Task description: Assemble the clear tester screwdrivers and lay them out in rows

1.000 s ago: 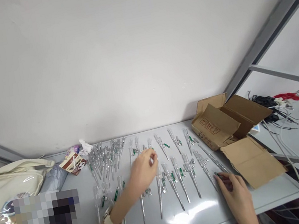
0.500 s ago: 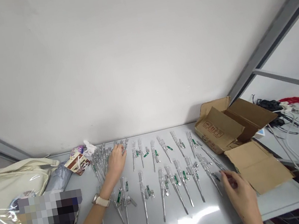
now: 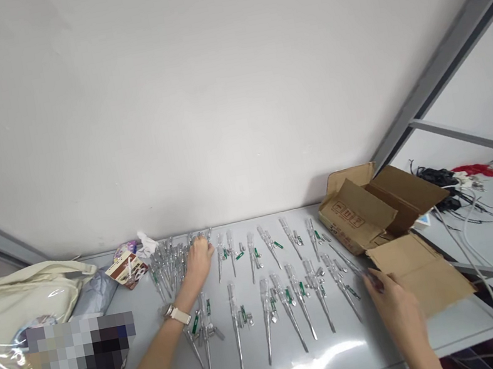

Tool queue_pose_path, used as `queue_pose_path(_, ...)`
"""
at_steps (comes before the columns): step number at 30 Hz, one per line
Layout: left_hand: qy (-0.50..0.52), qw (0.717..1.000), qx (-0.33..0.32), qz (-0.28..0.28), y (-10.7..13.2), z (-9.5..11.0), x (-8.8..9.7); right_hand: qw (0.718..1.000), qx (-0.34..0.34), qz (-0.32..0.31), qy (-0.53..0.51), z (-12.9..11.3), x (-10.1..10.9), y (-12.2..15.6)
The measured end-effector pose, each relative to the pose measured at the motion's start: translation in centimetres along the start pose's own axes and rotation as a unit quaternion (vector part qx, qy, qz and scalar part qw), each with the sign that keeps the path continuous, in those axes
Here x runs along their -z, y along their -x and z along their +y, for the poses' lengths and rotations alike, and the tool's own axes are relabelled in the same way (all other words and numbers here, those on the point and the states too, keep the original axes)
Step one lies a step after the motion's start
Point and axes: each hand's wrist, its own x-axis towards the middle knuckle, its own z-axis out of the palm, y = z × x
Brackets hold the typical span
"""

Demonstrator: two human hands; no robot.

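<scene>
Clear plastic tester screwdrivers with metal shafts and green clip parts lie in two loose rows (image 3: 287, 307) across a grey table (image 3: 425, 331). At the far left they crowd into a dense pile (image 3: 168, 268). My left hand (image 3: 197, 264), with a wristwatch on its wrist, rests on the right end of that pile, and its fingers hide some of the testers. At the right end of the rows, my right hand (image 3: 395, 311) pinches a small dark item (image 3: 372, 280) at its fingertips, close to a long tester's tip.
An open cardboard box (image 3: 360, 209) stands at the table's right end, one flap (image 3: 419, 275) beside my right hand. A cream bag (image 3: 19, 301), grey pouch (image 3: 98, 293) and small printed carton (image 3: 127, 270) sit left. Cables (image 3: 447, 187) lie on another surface beyond a metal rail (image 3: 444, 60).
My left hand has moved left from the middle of the rows onto the pile. My right hand has shifted slightly up and right, closer to the box flap.
</scene>
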Motion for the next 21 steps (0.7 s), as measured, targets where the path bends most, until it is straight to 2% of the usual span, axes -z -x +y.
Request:
queue_pose_path(4, 0.016, 0.999, -0.001, 0.032, 0.8, 0.7, 2.0, 0.999, -0.021, -0.029, 0.016, -0.6, -0.3, -0.6)
queue_pose_path(6, 0.027, 0.998, -0.012, 0.05, 1.6, 0.9, 3.2, 0.999, -0.02, -0.021, 0.014, -0.6, -0.3, -0.6)
queue_pose_path(10, 0.068, 0.99, -0.066, 0.105, 4.0, 1.0, 5.0, 0.998, -0.022, 0.05, -0.004, -1.2, 1.1, -0.2)
queue_pose_path(12, 0.091, 0.981, -0.12, 0.126, 5.3, 0.9, 5.4, 0.993, 0.007, 0.103, -0.048, -2.1, 2.4, 0.2)
queue_pose_path(14, 0.101, 0.966, -0.184, 0.151, 6.3, 0.8, 5.5, 0.984, 0.054, 0.126, -0.115, -3.7, 3.9, 0.8)
queue_pose_path(15, 0.097, 0.958, -0.214, 0.165, 6.7, 0.8, 5.5, 0.979, 0.071, 0.108, -0.155, -4.7, 4.7, 1.1)
queue_pose_path(17, 0.079, 0.942, -0.262, 0.194, 7.4, 0.9, 5.5, 0.966, 0.086, 0.023, -0.244, -7.0, 6.3, 2.0)
queue_pose_path(19, 0.06, 0.928, -0.306, 0.206, 7.8, 1.2, 5.5, 0.932, 0.113, -0.089, -0.334, -9.7, 7.8, 2.9)
queue_pose_path(21, 0.048, 0.913, -0.344, 0.214, 8.0, 1.6, 5.7, 0.9, 0.157, -0.145, -0.379, -12.3, 9.0, 3.6)
